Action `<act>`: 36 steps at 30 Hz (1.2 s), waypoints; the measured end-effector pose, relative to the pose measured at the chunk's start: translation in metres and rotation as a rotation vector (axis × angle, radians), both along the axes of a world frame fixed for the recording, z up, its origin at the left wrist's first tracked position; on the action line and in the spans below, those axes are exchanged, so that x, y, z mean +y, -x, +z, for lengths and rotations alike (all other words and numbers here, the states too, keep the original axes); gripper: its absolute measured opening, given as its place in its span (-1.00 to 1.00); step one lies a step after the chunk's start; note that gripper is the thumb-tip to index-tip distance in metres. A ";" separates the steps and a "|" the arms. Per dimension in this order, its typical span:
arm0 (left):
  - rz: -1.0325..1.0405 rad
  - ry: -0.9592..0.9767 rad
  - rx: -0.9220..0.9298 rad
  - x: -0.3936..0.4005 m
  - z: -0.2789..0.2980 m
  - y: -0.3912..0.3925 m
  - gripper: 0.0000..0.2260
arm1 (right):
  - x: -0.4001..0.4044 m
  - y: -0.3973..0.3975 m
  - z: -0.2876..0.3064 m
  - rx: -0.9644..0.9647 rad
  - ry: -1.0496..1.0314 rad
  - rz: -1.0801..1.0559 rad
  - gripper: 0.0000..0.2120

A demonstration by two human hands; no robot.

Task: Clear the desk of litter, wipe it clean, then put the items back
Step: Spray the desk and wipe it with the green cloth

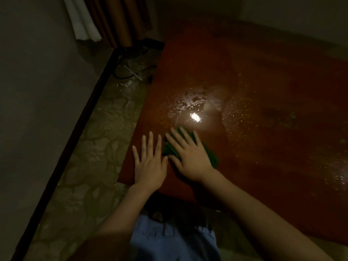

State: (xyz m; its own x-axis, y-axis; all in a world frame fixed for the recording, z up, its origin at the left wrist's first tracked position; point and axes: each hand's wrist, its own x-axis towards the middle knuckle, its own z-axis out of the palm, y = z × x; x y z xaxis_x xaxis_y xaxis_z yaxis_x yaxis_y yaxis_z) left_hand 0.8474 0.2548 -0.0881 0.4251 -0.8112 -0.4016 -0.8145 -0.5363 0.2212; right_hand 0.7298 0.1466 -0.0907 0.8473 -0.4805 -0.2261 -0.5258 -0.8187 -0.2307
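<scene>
The desk (263,87) has a glossy red-brown top, wet with droplets and a bright light reflection near its middle. A green cloth (213,157) lies flat on the top near the front left corner. My right hand (188,155) presses on the cloth with straight, spread fingers and covers most of it. Just left of it, my left hand (149,162) rests flat on the bare wood by the desk's left edge, fingers straight.
Patterned floor (98,140) runs along the desk's left side, with dark cables and small scraps (131,72) near the far corner. A grey wall with a dark skirting strip (75,136) stands at the left. A curtain (113,19) hangs behind.
</scene>
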 end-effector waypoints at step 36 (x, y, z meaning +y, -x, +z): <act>0.278 0.174 -0.100 -0.163 0.003 -0.021 -0.50 | -0.193 -0.061 0.000 0.029 0.054 -0.198 -0.41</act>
State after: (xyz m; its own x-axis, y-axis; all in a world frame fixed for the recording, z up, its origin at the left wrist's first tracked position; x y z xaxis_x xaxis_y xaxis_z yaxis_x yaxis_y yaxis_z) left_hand 0.8680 0.0913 -0.0853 0.6696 -0.7117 -0.2123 -0.6650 -0.7018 0.2554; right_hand 0.7911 -0.0465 -0.0904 0.7288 -0.6488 -0.2187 -0.6833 -0.7096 -0.1718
